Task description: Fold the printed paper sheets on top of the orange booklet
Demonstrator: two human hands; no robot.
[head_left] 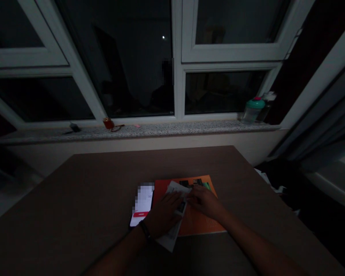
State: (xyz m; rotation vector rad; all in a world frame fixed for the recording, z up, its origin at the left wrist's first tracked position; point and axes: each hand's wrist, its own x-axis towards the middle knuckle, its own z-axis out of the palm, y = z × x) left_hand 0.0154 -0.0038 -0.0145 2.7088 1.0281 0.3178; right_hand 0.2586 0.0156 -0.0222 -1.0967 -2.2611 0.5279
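A folded sheet of printed paper [170, 240] lies slantwise across an orange book [202, 222] on the brown table. My left hand [165, 216], with a dark band around its wrist, rests flat on the paper with its fingers stretched forward. At the paper's upper right edge, my right hand [204, 201] has its fingers bent together on that edge; the fingertips are dim. Left of the book is a phone [143, 205] with a lit screen showing a red bar. Both hands hide parts of the paper and the book cover.
The table [89, 191] ends at a wall below a granite windowsill [161, 129]. On the sill stand a teal-lidded bottle [253, 110], a clear bottle [267, 105], a small amber jar [108, 123] and a small dark object [74, 127]. Grey curtains [322, 111] hang at right.
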